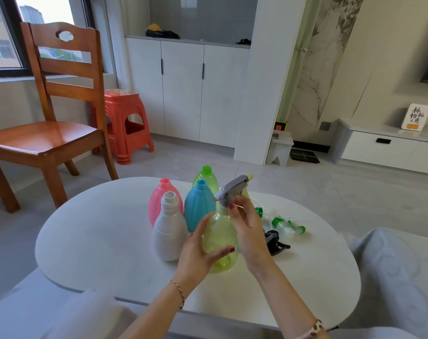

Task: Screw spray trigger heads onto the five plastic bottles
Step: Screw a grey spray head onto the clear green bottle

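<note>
A yellow-green clear bottle [219,238] stands on the white table [105,241], and my left hand [198,253] grips its body. On its neck sits a grey spray trigger head [231,188], whose collar my right hand [246,223] pinches. Behind it stand four open bottles: white [170,231], pink [156,204], blue [199,206] and green [208,178]. Loose trigger heads lie to the right: green-and-clear ones [285,223] and a black one [275,242].
A wooden chair [53,113] stands to the left of the table, with a red plastic stool [124,123] behind it. White cabinets line the far wall. A grey cushion [401,272] lies at the right edge.
</note>
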